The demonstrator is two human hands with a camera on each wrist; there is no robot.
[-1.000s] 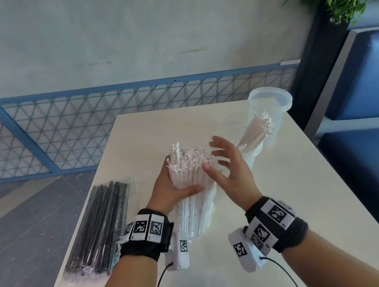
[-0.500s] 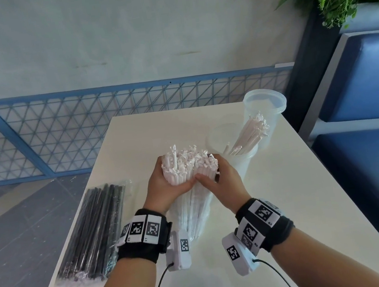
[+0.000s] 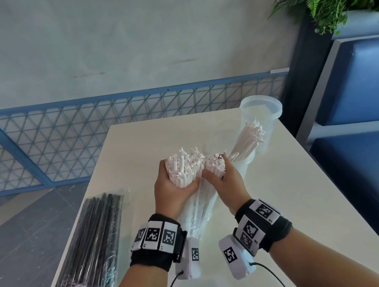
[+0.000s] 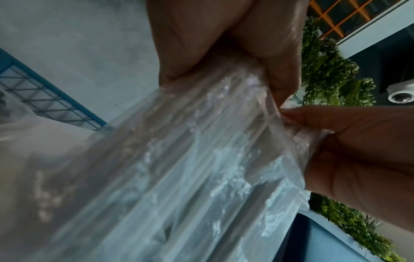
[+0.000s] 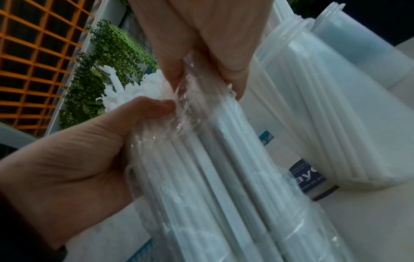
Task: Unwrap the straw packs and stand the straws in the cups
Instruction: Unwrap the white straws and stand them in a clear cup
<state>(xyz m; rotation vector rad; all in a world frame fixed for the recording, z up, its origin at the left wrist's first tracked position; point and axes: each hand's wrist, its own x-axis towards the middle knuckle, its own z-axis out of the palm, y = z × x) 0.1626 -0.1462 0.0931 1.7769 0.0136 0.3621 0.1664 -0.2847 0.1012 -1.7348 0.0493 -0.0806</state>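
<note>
A bundle of white paper-wrapped straws (image 3: 185,168) stands upright on the table in its loose clear wrap (image 3: 200,214). My left hand (image 3: 173,193) grips the bigger share of the bundle near its top. My right hand (image 3: 227,184) grips a smaller share (image 3: 215,165) just to the right, thumbs nearly touching. In the left wrist view the left hand (image 4: 224,44) holds crinkled wrap (image 4: 179,159). In the right wrist view the right hand (image 5: 201,44) pinches wrap and straws (image 5: 224,177). A tall clear cup (image 3: 264,112) behind holds white straws (image 3: 250,135).
A sealed pack of black straws (image 3: 92,240) lies along the table's left edge. A second, faint clear cup (image 3: 219,137) stands just behind my hands. The white table (image 3: 136,150) ends at a blue mesh railing; blue seating and a plant are at the right.
My right hand, open beside the bundle a second ago, has closed on its top. It now holds a smaller share of straws pulled slightly right of the rest.
</note>
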